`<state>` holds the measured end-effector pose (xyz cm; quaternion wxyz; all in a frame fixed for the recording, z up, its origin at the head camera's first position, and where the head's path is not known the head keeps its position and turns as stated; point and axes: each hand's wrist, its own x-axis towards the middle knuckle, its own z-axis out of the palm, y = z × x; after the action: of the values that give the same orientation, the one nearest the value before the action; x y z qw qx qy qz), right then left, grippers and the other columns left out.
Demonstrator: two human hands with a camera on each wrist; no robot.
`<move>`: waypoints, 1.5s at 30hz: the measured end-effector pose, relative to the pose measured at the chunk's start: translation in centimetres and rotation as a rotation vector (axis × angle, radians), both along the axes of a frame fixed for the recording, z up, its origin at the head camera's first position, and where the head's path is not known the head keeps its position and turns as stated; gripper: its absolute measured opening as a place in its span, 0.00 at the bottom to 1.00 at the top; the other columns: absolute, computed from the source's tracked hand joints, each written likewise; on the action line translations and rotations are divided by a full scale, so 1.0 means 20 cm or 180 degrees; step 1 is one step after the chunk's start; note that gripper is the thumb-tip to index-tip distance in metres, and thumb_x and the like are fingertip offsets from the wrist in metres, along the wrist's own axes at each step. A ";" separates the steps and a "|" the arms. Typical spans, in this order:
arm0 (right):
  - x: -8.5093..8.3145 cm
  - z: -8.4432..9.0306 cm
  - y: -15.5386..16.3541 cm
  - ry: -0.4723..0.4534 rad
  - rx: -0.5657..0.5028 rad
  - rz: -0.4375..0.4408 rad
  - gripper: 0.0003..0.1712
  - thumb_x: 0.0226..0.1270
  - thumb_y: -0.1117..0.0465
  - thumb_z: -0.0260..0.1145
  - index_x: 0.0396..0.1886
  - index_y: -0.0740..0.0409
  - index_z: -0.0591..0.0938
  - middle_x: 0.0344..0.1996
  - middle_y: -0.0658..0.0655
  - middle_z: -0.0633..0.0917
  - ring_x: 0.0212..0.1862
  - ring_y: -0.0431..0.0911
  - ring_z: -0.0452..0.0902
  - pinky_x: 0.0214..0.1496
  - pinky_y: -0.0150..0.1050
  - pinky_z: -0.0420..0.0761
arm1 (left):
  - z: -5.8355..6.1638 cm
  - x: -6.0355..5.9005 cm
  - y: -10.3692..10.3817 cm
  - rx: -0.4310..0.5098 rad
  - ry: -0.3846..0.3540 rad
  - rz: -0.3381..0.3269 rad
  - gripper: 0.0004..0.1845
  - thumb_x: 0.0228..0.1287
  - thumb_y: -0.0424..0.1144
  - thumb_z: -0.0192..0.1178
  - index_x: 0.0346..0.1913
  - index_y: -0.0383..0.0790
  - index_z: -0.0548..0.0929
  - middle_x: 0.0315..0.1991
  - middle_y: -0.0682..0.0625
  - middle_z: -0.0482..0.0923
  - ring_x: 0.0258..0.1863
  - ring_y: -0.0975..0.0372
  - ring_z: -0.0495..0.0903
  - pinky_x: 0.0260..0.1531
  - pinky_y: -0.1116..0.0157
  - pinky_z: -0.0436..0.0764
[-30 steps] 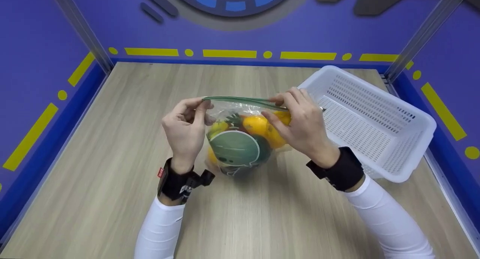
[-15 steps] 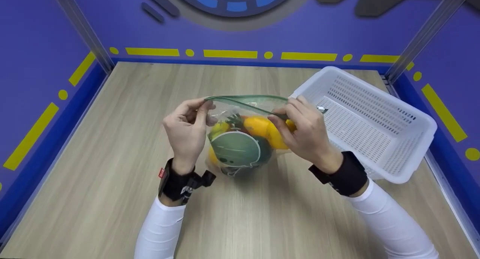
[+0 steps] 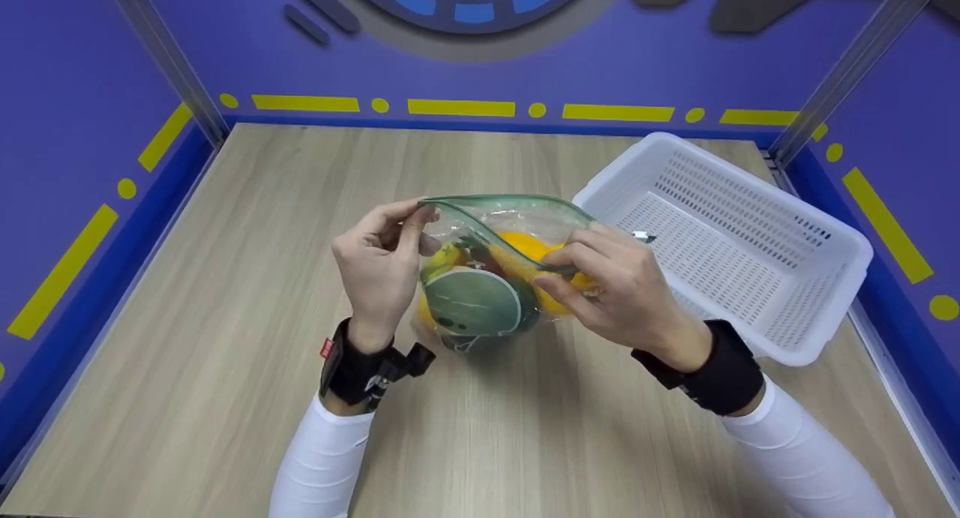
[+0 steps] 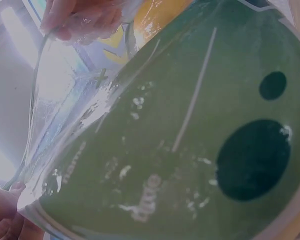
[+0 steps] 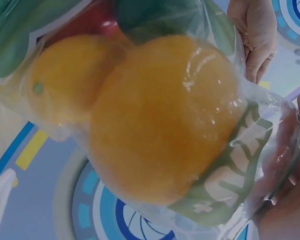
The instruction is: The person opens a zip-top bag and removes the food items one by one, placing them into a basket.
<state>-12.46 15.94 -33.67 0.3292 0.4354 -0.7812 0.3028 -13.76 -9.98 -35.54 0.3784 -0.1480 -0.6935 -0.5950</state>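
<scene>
A clear zip-top bag (image 3: pixel 480 278) stands at the middle of the wooden table (image 3: pixel 225 353), printed with a green round label (image 3: pixel 470 302) on its near face and filled with fruit: at least two oranges (image 5: pixel 160 115) and something red and green behind them. The left hand (image 3: pixel 379 266) pinches the left end of the green zip strip (image 3: pixel 510 200) between thumb and fingertips, fingers curled. The right hand (image 3: pixel 615 289) pinches the near lip of the mouth lower down on the right side, so the opening gapes, near lip low, far lip high.

The film looks thin, soft and slippery; it creases under the fingers in the right wrist view and would likely slide out of a loose hold. The stiffer zip strip is probably the surest place to take it, one hand at each end or on each lip. The load of round fruit seems fairly heavy for such film and free to roll, so the bag would sag and tip if only one corner were held; a hand under the bottom would steady it. The fruit can bruise if dropped.

A white perforated plastic basket (image 3: pixel 825 240) sits on the right, just beside the bag, its near left corner close behind the right hand.
</scene>
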 end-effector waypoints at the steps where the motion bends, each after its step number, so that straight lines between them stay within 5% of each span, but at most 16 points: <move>1: 0.00 0.01 0.01 -0.0079 -0.0025 0.0001 0.19 0.79 0.49 0.66 0.38 0.62 0.88 0.29 0.57 0.86 0.31 0.47 0.75 0.35 0.30 0.73 | 0.00 0.00 0.00 -0.0004 0.0006 0.0004 0.04 0.69 0.25 0.67 0.42 0.27 0.90 0.31 0.36 0.90 0.20 0.72 0.84 0.25 0.72 0.84; 7: -0.02 0.06 0.02 -0.0561 -0.0061 -0.0131 0.14 0.67 0.59 0.77 0.46 0.62 0.88 0.35 0.58 0.88 0.36 0.46 0.80 0.44 0.23 0.80 | 0.01 0.01 -0.01 -0.0034 0.0012 -0.0013 0.04 0.68 0.25 0.67 0.42 0.27 0.90 0.31 0.37 0.91 0.20 0.72 0.84 0.25 0.72 0.84; 13: -0.08 0.02 -0.01 -0.0311 -0.0041 -0.0381 0.26 0.76 0.41 0.67 0.43 0.63 0.87 0.35 0.60 0.87 0.37 0.50 0.79 0.38 0.38 0.77 | 0.00 0.01 0.00 -0.0018 0.0005 -0.0026 0.04 0.68 0.25 0.67 0.41 0.26 0.90 0.31 0.37 0.91 0.20 0.72 0.84 0.25 0.73 0.84; 19: -0.16 0.01 0.00 -0.0254 0.0074 -0.0669 0.29 0.73 0.38 0.68 0.41 0.62 0.83 0.45 0.64 0.84 0.50 0.58 0.79 0.48 0.47 0.79 | 0.01 0.01 0.00 0.0006 0.0014 -0.0058 0.04 0.68 0.24 0.67 0.42 0.26 0.90 0.31 0.37 0.91 0.20 0.74 0.84 0.25 0.72 0.85; 27: -0.19 0.01 0.01 -0.0552 0.0497 -0.0818 0.21 0.71 0.47 0.74 0.43 0.61 0.79 0.33 0.60 0.85 0.31 0.49 0.77 0.33 0.38 0.77 | 0.02 0.02 0.00 -0.0011 -0.0001 -0.0083 0.04 0.68 0.24 0.67 0.42 0.26 0.90 0.31 0.37 0.91 0.20 0.70 0.85 0.26 0.71 0.86; 35: -0.19 0.00 0.00 -0.0344 0.0439 -0.0752 0.15 0.72 0.52 0.73 0.33 0.59 0.84 0.35 0.59 0.83 0.36 0.52 0.77 0.34 0.39 0.77 | 0.02 0.02 0.00 -0.0049 -0.0042 -0.0042 0.05 0.70 0.25 0.66 0.43 0.28 0.90 0.32 0.37 0.91 0.20 0.69 0.86 0.27 0.70 0.86; 41: -0.17 -0.04 -0.02 0.0052 0.0038 -0.0780 0.26 0.80 0.44 0.63 0.30 0.61 0.84 0.41 0.63 0.84 0.41 0.57 0.74 0.41 0.44 0.74 | 0.01 0.02 0.00 -0.0048 -0.0033 -0.0067 0.05 0.70 0.25 0.66 0.43 0.28 0.90 0.32 0.37 0.91 0.21 0.69 0.86 0.28 0.70 0.86; 45: -0.15 -0.08 -0.05 0.0429 -0.0310 -0.0802 0.29 0.81 0.43 0.59 0.29 0.63 0.83 0.33 0.62 0.81 0.36 0.56 0.71 0.39 0.42 0.68 | 0.02 0.02 -0.01 -0.0056 -0.0016 -0.0065 0.04 0.70 0.26 0.66 0.43 0.28 0.90 0.32 0.38 0.91 0.21 0.69 0.85 0.28 0.70 0.86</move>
<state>-15.54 14.86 -35.22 0.4371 0.3368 -0.7902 0.2667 -13.31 -10.14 -35.22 0.3692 -0.1569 -0.6981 -0.5931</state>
